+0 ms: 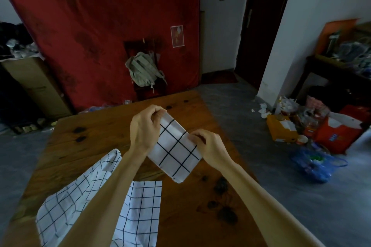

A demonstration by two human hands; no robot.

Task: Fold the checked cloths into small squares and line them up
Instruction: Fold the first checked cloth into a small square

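Note:
A white cloth with black checks, folded into a small thick square [175,150], is held above the wooden table [96,132], tilted like a diamond. My left hand [145,126] pinches its far upper corner. My right hand [208,146] pinches its right corner. More unfolded checked cloth [60,204] lies spread on the near left of the table, and a flat part [143,212] shows between my forearms. My left forearm covers some of it.
Dark knots and stains [222,208] mark the table's near right. Beyond the far edge stands a chair with a grey backpack [143,71] against a red curtain. Bags and boxes [313,130] clutter the floor at the right, a cardboard box [38,86] at the left.

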